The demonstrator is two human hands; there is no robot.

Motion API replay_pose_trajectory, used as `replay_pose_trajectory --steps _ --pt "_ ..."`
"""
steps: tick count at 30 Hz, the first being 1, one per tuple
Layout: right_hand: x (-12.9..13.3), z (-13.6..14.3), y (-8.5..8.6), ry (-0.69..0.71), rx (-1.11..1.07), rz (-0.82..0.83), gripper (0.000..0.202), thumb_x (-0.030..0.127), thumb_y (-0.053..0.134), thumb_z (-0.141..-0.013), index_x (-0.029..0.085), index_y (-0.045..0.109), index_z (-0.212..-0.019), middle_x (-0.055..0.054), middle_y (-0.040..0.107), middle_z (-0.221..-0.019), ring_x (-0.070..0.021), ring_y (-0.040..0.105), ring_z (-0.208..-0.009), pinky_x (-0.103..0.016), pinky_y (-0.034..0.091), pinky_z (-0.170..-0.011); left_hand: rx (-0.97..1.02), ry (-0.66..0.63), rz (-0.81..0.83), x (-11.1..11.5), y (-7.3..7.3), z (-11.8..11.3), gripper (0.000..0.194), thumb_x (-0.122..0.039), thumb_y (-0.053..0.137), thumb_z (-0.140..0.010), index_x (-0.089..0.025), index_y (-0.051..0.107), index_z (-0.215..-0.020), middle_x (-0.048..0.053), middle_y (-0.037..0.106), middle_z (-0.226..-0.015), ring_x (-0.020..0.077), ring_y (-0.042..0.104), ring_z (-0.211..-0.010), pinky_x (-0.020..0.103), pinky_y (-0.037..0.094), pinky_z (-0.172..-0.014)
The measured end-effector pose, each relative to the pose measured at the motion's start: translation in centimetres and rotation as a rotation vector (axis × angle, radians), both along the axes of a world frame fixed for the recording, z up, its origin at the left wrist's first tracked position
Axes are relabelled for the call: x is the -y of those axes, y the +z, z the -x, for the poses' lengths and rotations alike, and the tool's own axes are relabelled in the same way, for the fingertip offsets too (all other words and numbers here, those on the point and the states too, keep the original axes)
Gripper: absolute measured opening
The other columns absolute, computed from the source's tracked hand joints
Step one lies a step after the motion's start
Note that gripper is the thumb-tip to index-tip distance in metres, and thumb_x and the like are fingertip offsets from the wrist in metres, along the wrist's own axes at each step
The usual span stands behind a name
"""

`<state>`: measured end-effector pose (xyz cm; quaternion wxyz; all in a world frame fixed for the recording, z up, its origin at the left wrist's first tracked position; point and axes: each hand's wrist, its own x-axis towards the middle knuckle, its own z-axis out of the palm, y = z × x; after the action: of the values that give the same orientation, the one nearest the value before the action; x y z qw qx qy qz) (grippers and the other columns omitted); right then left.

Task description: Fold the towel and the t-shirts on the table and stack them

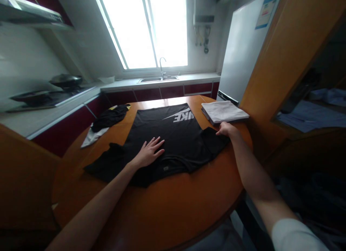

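Observation:
A black T-shirt (167, 135) with white NIKE lettering lies spread on the wooden table (173, 204), its neckline toward me and its hem toward the window. My left hand (149, 152) rests flat on the shirt left of its middle, fingers spread. At the right, my right hand (226, 129) pinches the edge of the shirt's right sleeve between thumb and fingers. The left sleeve reaches out over the table, with some creases near the shoulder. Close beyond my right hand sits a stack of folded cloth (223, 111), white on top.
A crumpled black garment (110, 118) and a white cloth (94, 136) lie at the table's left edge. Past the table are a counter with a sink (158, 79) and a stove with pans (66, 80). A white fridge (243, 45) and an orange wooden frame (286, 60) stand at right.

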<state>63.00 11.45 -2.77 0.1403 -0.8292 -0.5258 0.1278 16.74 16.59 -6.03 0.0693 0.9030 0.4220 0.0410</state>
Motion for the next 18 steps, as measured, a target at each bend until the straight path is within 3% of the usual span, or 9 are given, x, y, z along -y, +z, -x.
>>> replay_pose_trajectory --steps 5,13,15,18 --pt "-0.1 0.4 0.9 0.012 -0.040 0.160 0.039 0.028 0.095 -0.054 0.014 0.074 -0.084 -0.011 0.075 -0.088 -0.0283 0.072 -0.090 -0.034 0.056 -0.076 -0.009 0.006 0.023 0.1 0.2 -0.1 0.064 -0.064 0.031 -0.100 -0.034 0.033 -0.158 0.001 0.018 -0.168 0.0308 0.013 -0.156 0.063 0.013 -0.121" --pt "0.9 0.9 1.9 0.083 -0.213 0.145 0.022 0.027 0.088 -0.066 0.012 0.075 -0.075 -0.007 0.073 -0.073 -0.0219 0.071 -0.075 -0.026 0.054 -0.065 0.002 -0.001 0.029 0.0 0.1 0.0 0.065 -0.064 0.032 -0.100 -0.034 0.033 -0.158 0.002 0.018 -0.168 0.0322 0.013 -0.155 0.064 0.013 -0.121" --pt "1.3 1.2 2.4 0.123 -0.360 0.090 0.021 0.029 0.086 -0.070 0.014 0.076 -0.079 -0.006 0.075 -0.076 -0.0197 0.071 -0.072 -0.025 0.055 -0.064 0.019 -0.007 0.026 0.1 0.2 0.0 0.064 -0.064 0.033 -0.100 -0.034 0.034 -0.157 0.003 0.020 -0.168 0.0330 0.015 -0.155 0.065 0.013 -0.120" --pt "1.6 2.0 3.0 0.184 -0.747 -0.016 0.022 0.029 0.085 -0.073 0.014 0.077 -0.087 -0.008 0.078 -0.086 -0.0190 0.072 -0.072 -0.024 0.057 -0.063 0.029 -0.004 0.024 0.2 0.3 -0.1 0.064 -0.064 0.034 -0.100 -0.034 0.036 -0.156 0.004 0.022 -0.167 0.0334 0.016 -0.155 0.065 0.013 -0.120"
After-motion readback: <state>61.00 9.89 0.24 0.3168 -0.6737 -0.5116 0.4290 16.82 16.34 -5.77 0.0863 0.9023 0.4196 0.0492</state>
